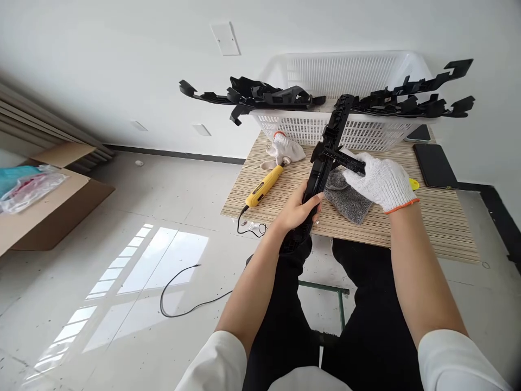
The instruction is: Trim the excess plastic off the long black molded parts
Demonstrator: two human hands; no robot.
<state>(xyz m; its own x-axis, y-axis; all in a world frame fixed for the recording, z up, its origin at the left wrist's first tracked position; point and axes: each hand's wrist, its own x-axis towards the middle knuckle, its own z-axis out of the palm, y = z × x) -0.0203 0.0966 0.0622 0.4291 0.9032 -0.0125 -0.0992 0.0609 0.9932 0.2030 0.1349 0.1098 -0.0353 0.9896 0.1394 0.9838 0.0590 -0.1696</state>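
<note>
My left hand (299, 210), bare, is wrapped round the lower half of a long black plastic trim piece (334, 122). The piece slants up from my lap, and its top end reaches the front rim of the white basket. My right hand (376, 182) wears a white knit glove with an orange cuff. Its fingers are closed on a short ribbed black bar (345, 161) that crosses the trim piece. I cannot tell whether this bar belongs to the piece. Below my right hand lies a crumpled grey cloth (350, 203) on the table.
A white basket (303, 127) holds several black trim pieces (268, 96) that jut past both sides. On the table (439, 228) lie a yellow corded tool (264, 187), a white glove (287, 147), a black phone (435, 165) and a yellow object (414, 184). A cardboard box (61, 212) stands left.
</note>
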